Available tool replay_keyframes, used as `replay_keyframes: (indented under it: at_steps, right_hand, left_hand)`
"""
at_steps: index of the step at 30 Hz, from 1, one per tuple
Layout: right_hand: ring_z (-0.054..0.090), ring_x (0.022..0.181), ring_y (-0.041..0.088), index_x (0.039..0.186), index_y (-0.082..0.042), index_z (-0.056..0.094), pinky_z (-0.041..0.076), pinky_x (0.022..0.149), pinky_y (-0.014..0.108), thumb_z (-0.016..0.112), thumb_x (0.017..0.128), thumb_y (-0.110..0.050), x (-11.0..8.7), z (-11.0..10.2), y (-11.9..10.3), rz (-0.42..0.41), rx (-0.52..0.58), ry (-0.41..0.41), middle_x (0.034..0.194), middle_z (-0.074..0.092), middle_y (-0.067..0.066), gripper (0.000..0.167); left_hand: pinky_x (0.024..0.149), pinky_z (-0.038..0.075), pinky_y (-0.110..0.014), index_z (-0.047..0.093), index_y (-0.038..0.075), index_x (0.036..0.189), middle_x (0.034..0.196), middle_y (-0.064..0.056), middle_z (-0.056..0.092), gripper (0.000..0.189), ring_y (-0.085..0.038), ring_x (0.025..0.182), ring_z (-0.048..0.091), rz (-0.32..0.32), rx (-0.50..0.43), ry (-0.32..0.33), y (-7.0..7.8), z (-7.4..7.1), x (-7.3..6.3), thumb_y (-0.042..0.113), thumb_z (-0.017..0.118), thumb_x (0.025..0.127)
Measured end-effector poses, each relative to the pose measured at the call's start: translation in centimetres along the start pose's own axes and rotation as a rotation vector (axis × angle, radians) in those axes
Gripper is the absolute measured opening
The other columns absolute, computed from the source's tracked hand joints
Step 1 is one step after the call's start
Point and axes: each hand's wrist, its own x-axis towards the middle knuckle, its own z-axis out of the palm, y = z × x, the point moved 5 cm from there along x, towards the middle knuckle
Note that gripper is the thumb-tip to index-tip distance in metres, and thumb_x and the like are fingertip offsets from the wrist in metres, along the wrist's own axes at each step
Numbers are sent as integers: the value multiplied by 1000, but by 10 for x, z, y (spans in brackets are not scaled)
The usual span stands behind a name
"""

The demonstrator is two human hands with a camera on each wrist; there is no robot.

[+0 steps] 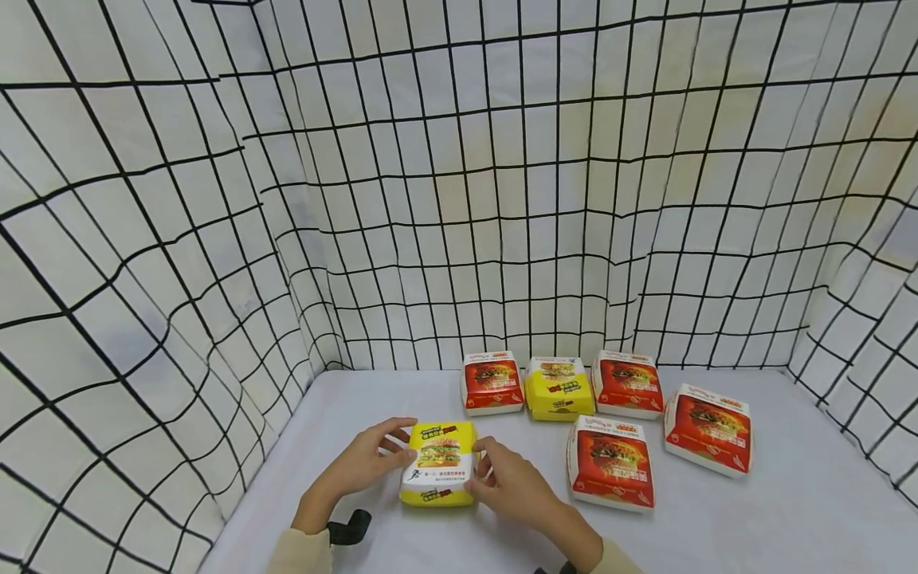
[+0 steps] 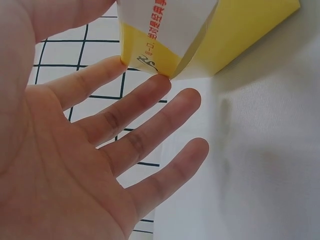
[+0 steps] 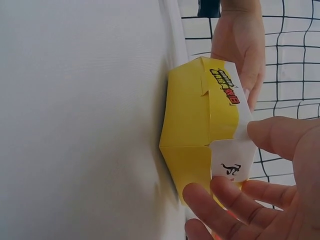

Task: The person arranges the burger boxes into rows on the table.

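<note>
A yellow and white burger box [image 1: 439, 466] with a burger picture on its lid sits between both hands at the near left of the table. My left hand [image 1: 373, 456] holds its left side, thumb and index finger at the edge; in the left wrist view the other fingers [image 2: 165, 120] are spread and fairly straight. At the opposite side my right hand [image 1: 518, 485] grips the box, its thumb on the lid's edge near the front corner. The right wrist view shows the box's closed lid flap [image 3: 222, 107] and the right fingertips [image 3: 225, 187] against its side.
To the right are red burger boxes: one at the back [image 1: 492, 384], another farther right [image 1: 628, 385], one nearer [image 1: 611, 464] and one at far right [image 1: 708, 430]. A second yellow box [image 1: 559, 389] stands among them. Black-gridded white cloth walls [image 1: 459, 207] enclose the white table [image 1: 344, 399].
</note>
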Motion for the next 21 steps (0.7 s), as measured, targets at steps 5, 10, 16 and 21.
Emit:
replay_keyframes:
  at_steps: [5, 10, 16, 21]
  right_hand:
    - [57, 79, 13, 133, -12, 53, 49, 65, 27, 78, 90, -33, -1, 1, -2, 27, -4, -9, 95, 61, -4, 54]
    - [57, 77, 13, 133, -12, 54, 48, 63, 26, 79, 90, -34, -2, 3, -2, 27, -21, -6, 93, 61, -5, 54]
    - [56, 73, 12, 133, -11, 53, 47, 61, 26, 78, 90, -34, -4, 0, -4, 17, -30, -7, 91, 61, -6, 55]
    - [56, 74, 11, 136, -11, 52, 46, 60, 26, 75, 92, -37, -7, -8, -8, -7, -48, 10, 93, 62, -6, 56]
  left_hand:
    - [85, 56, -44, 55, 15, 145, 125, -10, 65, 58, -22, 107, 66, 12, 5, -8, 0, 0, -1, 31, 75, 93]
    - [84, 56, -43, 55, 14, 145, 125, -9, 65, 58, -22, 107, 66, 19, 2, -12, -1, -1, -1, 30, 75, 93]
    - [84, 55, -43, 55, 16, 145, 124, -9, 66, 59, -22, 107, 65, 7, -1, -8, -1, 0, -1, 30, 76, 92]
    - [83, 55, -42, 56, 16, 144, 122, -7, 68, 57, -21, 106, 66, 8, 8, 37, 1, -4, -1, 30, 76, 93]
